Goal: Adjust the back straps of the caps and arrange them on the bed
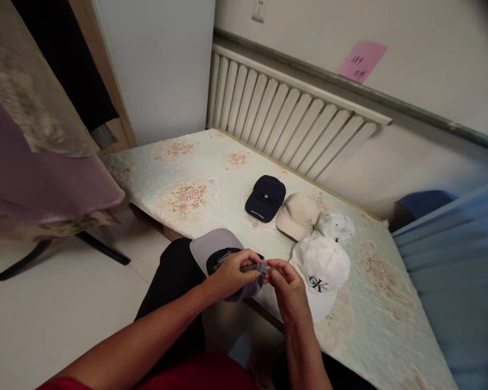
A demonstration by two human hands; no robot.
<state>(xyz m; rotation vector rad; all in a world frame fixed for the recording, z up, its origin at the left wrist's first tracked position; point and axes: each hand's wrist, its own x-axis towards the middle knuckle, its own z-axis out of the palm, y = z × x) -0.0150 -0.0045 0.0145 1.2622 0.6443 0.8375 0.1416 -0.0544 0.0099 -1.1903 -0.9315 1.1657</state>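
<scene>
A grey baseball cap [217,242] rests upturned over my black-clad leg, its dark inside showing and its brim toward the upper left. My left hand [232,273] pinches the cap's grey back strap [252,267] near a small buckle. Right beside it, the closed fingertips of my right hand [289,290] grip the strap's end at the buckle. What lies between those fingertips is mostly covered. To the right of my hands, on the bed, is a white cap [323,262] with dark letters. Behind it are a pale cap [336,227], a beige cap [299,214] and a navy cap [266,196].
The caps lie on a bed with a floral cover [187,162]. A white radiator [276,105] runs along the wall behind it. Cloth-covered furniture [57,179] with black legs stands at the left, and a blue curtain [463,260] hangs at the right.
</scene>
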